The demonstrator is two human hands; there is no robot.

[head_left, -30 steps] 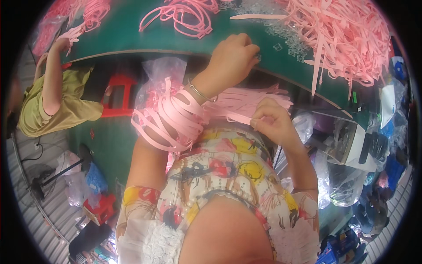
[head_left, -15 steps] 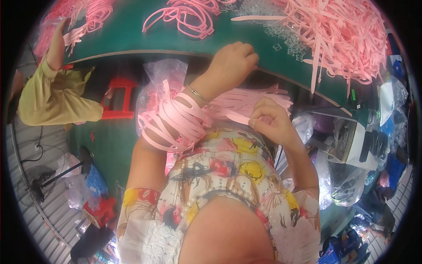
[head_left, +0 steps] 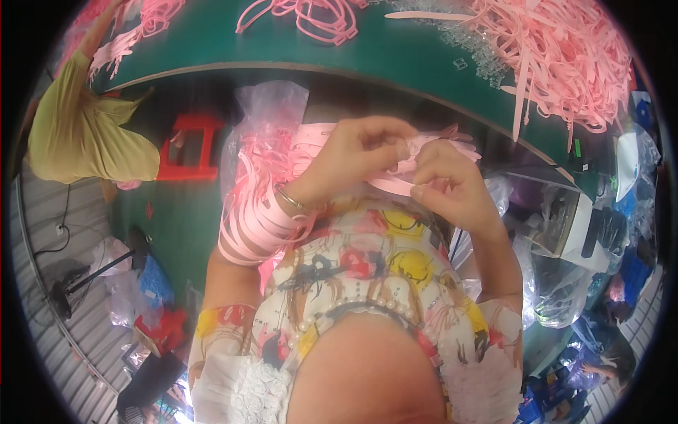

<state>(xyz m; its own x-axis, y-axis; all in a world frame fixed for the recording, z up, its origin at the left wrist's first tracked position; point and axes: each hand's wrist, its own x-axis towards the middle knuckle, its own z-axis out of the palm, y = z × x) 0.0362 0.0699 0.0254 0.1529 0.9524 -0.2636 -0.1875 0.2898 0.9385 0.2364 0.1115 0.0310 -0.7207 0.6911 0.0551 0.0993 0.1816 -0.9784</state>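
My left hand (head_left: 357, 155) and my right hand (head_left: 452, 184) are close together above my lap, fingertips nearly meeting. Between my right thumb and fingers I pinch a flat pink strap (head_left: 390, 185), which curves toward my left hand. My left thumb and fingers are also closed in a pinch; what lies between them is too small to make out. Several pink strap loops (head_left: 244, 233) hang around my left forearm, below a bracelet. More pink straps (head_left: 462, 147) lie across my lap behind my hands, partly hidden by them.
On the green table (head_left: 395, 67) are a large heap of pink straps (head_left: 565, 63), small clear plastic pieces (head_left: 484, 60) and a looped pink bundle (head_left: 304, 18). A plastic bag (head_left: 272, 106) stands left of my lap. Beyond are a red stool (head_left: 212, 173) and another person in olive clothing (head_left: 92, 141).
My left hand has come down from the table edge to meet my right hand over my lap, its strap loops moving with it. My right hand keeps its hold on the strap.
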